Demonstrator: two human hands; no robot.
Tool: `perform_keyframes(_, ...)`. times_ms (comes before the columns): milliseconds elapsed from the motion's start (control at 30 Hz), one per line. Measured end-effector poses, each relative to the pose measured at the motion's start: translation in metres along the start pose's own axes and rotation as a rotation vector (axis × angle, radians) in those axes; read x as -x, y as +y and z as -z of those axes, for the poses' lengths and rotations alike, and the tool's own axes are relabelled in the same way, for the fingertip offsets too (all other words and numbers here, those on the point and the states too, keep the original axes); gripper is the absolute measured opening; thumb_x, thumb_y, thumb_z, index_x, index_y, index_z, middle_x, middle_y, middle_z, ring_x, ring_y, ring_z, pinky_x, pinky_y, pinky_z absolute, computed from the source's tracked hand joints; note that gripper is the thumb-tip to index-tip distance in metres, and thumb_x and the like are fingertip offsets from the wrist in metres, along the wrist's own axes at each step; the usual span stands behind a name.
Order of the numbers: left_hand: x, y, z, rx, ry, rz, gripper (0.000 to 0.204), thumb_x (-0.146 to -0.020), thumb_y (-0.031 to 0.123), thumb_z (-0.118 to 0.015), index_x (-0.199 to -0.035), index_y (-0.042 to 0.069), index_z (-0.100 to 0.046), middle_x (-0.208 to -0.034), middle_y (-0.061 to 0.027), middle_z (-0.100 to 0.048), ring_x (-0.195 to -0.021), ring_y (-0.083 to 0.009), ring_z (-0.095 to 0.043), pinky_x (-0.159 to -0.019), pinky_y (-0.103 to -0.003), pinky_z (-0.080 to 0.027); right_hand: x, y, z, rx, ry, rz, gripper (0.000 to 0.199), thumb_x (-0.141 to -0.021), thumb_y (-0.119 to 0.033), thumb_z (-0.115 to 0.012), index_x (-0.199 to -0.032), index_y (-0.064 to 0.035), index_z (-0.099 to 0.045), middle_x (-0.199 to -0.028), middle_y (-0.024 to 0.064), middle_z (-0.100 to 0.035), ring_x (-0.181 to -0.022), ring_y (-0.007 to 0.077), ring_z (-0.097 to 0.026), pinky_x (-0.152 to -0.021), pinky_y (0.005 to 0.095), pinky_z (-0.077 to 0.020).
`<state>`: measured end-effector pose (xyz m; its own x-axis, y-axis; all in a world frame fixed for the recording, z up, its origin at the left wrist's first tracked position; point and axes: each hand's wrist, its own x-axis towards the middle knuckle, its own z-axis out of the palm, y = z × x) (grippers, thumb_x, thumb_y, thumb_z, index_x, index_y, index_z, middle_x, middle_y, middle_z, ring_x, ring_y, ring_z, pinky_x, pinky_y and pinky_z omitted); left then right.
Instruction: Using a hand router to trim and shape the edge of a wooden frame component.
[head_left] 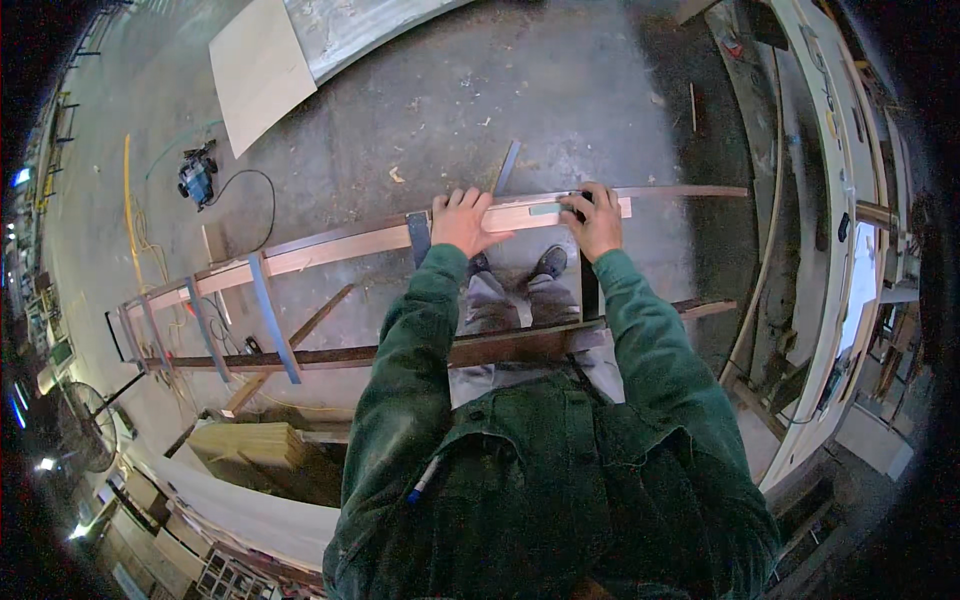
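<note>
A long frame of two wooden rails spans the space before me. A pale wood strip [350, 246] runs along the far rail. My left hand [462, 222] lies over this rail with its fingers bent over the far edge and its thumb stretched to the right. My right hand [598, 220] is farther right on the same rail, its fingers curled around the edge. Beside its thumb a short greenish strip [545, 209] lies on the pale wood. Whether those fingertips pinch a small dark piece is hard to see.
Grey crosspieces [272, 312] join the far rail to the dark near rail [510, 350]. On the concrete floor sit a blue corded power tool [197, 178] and a pale sheet panel [262, 72]. Stacked boards [245, 448] stand at lower left, a fan [88, 425] beyond them.
</note>
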<state>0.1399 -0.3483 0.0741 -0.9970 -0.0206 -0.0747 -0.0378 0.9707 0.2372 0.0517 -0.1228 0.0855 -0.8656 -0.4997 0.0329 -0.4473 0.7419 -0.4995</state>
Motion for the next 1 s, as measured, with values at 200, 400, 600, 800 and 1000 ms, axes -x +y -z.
perform_keyframes(200, 0.001, 0.0, -0.002, 0.011, 0.02, 0.001, 0.06, -0.06, 0.064, -0.061, -0.095, 0.016, -0.055, -0.094, -0.0024, -0.05, -0.09, -0.0221, -0.05, -0.077, -0.041, -0.036, 0.004, -0.005, 0.014, -0.099, 0.085, -0.03, 0.033, -0.066, -0.016, -0.068, -0.098, -0.0152, -0.061, -0.108, 0.0108, -0.048, -0.103, 0.032, -0.042, -0.088, 0.0417, -0.0378)
perform_keyframes(400, 0.001, 0.002, -0.001, 0.013, -0.003, 0.022, 0.058, -0.06, 0.063, -0.061, -0.095, 0.016, -0.055, -0.093, -0.0019, -0.05, -0.091, -0.0224, -0.05, -0.078, -0.043, -0.036, 0.003, -0.007, 0.011, -0.013, 0.019, 0.086, 0.033, -0.066, -0.015, -0.067, -0.098, -0.0173, -0.061, -0.107, 0.0108, -0.048, -0.104, 0.0322, -0.042, -0.088, 0.0418, -0.0379)
perform_keyframes(600, 0.001, 0.002, -0.001, 0.008, 0.043, 0.0, 0.064, -0.059, 0.063, -0.061, -0.102, 0.016, -0.054, -0.091, -0.0013, -0.05, -0.088, -0.0205, -0.05, -0.076, -0.041, -0.036, 0.002, -0.009, -0.008, 0.075, 0.035, 0.109, 0.033, -0.064, -0.014, -0.067, -0.097, -0.0193, -0.062, -0.108, 0.0093, -0.048, -0.107, 0.032, -0.04, -0.09, 0.0423, -0.0368)
perform_keyframes(800, 0.001, 0.004, 0.002, 0.02, 0.043, 0.003, 0.06, -0.06, 0.063, -0.061, -0.1, 0.018, -0.054, -0.092, -0.0016, -0.05, -0.091, -0.022, -0.051, -0.077, -0.043, -0.036, 0.009, -0.017, 0.003, 0.066, 0.068, 0.092, 0.041, -0.064, -0.014, -0.068, -0.103, -0.0184, -0.058, -0.11, 0.0096, -0.048, -0.108, 0.034, -0.04, -0.091, 0.0433, -0.0361)
perform_keyframes(1000, 0.002, 0.005, 0.004, 0.008, -0.008, 0.039, 0.06, -0.059, 0.064, -0.061, -0.098, 0.018, -0.054, -0.098, -0.0016, -0.052, -0.093, -0.0225, -0.052, -0.079, -0.044, -0.037, 0.046, -0.007, 0.02, 0.021, 0.131, 0.051, 0.044, -0.066, -0.014, -0.067, -0.108, -0.0106, -0.053, -0.114, 0.014, -0.045, -0.107, 0.0375, -0.039, -0.09, 0.0455, -0.0356)
